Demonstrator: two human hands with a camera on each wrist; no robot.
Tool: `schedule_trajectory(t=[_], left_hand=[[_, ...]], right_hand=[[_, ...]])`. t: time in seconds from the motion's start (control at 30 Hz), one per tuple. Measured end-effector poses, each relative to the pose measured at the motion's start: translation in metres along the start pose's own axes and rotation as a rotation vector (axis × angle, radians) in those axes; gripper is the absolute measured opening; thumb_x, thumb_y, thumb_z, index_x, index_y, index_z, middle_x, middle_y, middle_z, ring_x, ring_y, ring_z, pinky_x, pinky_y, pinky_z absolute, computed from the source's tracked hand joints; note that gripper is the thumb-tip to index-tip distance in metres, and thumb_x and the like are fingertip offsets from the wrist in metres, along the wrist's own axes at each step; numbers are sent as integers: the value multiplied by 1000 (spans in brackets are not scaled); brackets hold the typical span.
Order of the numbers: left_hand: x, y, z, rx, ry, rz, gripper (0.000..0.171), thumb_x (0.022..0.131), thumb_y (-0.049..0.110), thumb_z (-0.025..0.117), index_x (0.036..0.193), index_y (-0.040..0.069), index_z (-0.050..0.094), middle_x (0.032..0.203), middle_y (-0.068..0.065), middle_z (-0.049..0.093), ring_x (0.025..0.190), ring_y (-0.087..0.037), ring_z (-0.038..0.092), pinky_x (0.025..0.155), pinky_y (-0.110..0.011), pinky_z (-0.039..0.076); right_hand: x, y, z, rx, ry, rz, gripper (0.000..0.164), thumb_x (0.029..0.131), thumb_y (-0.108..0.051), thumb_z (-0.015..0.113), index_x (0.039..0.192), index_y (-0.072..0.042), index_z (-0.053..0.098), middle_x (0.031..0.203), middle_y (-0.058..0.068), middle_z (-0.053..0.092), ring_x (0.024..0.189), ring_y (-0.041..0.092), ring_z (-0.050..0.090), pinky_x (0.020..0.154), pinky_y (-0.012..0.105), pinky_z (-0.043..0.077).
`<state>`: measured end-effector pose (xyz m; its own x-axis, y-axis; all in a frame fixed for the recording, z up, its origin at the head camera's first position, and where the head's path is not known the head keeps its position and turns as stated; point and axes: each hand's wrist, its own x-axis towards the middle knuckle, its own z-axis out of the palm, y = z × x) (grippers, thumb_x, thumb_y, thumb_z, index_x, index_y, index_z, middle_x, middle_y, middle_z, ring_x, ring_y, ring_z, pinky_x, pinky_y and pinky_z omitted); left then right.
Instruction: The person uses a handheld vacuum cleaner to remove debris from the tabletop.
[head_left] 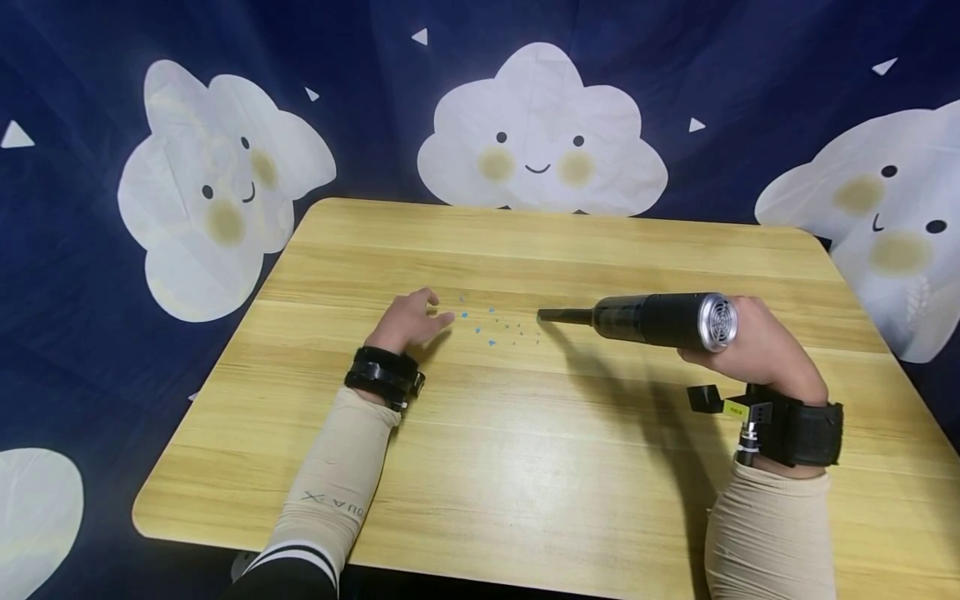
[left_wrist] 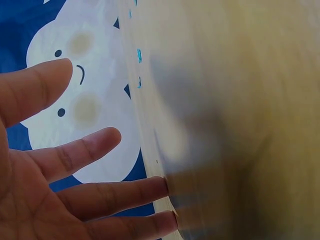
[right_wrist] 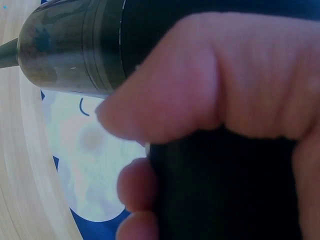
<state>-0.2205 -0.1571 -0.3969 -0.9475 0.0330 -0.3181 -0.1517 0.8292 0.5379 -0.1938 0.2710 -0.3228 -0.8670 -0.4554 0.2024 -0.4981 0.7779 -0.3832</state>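
Note:
My right hand (head_left: 776,354) grips the handle (right_wrist: 220,185) of a black handheld vacuum cleaner (head_left: 660,320), fingers curled round it and thumb near the body in the right wrist view. Its flat narrow nozzle (head_left: 566,317) points left, the tip close to the tabletop; whether it touches cannot be told. Several tiny blue scraps (head_left: 492,342) and darker specks lie scattered between that tip and my left hand (head_left: 408,321). The left hand holds nothing. In the left wrist view its fingers (left_wrist: 120,195) are spread and fairly straight, the lower two tips at the table surface.
A light wooden table (head_left: 480,475) with rounded corners spans the view. Behind and beside it hangs a dark blue cloth (head_left: 375,108) printed with white smiling clouds and small triangles. Black camera straps (head_left: 384,375) circle both wrists. The vacuum's shadow falls across the right side.

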Motion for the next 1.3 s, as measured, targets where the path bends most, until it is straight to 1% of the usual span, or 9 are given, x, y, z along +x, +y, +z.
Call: schedule_trajectory(t=[0.13,0.33,0.57,0.87,1.13,1.3], left_hand=[[1,0,-1,-3,1,-1,55,95,44,53,133,5,44,132,-23,52,107,-34,53,97,-53,44],[0,2,-3,-6,4,4,55,95,44,53,132,5,44,130,-23,53,103,-33,54,96,-53,45],[-1,2,-4,-5,0,3,54,95,43,53,133,5,44,129,-23,54,106,-34,54,97,-53,45],[1,-1,-3,-2,8,1,54,95,44,53,132,5,44,125,-22,56,97,-32,56,95,-52,45],[0,0,-3,3,6,4,54,95,43,53,132,6,44,129,-23,53,103,-34,54,96,-53,45],[-2,0,-3,3,3,-1,54,95,44,53,132,6,44,129,-23,54,102,-33,54,96,-52,45]], right_hand=[[-1,-1,-2,7,8,17,31,59,-15,85,75,-1,62,63,6,61,56,19,52,50,39,45],[-3,-3,-3,57,38,49,30,58,-10,85,77,0,63,64,9,60,56,20,50,49,38,44],[-4,-3,-5,59,29,42,31,59,-9,85,79,1,64,65,9,61,56,20,51,49,37,43],[-6,-3,-8,49,23,36,32,59,-10,85,80,1,63,66,10,62,58,20,52,50,37,44],[-6,-2,-9,41,1,42,31,60,-13,85,78,0,63,65,7,61,57,19,51,50,37,43],[-7,-3,-9,45,-8,43,29,60,-12,85,76,-3,63,64,6,59,57,18,50,50,36,43]])
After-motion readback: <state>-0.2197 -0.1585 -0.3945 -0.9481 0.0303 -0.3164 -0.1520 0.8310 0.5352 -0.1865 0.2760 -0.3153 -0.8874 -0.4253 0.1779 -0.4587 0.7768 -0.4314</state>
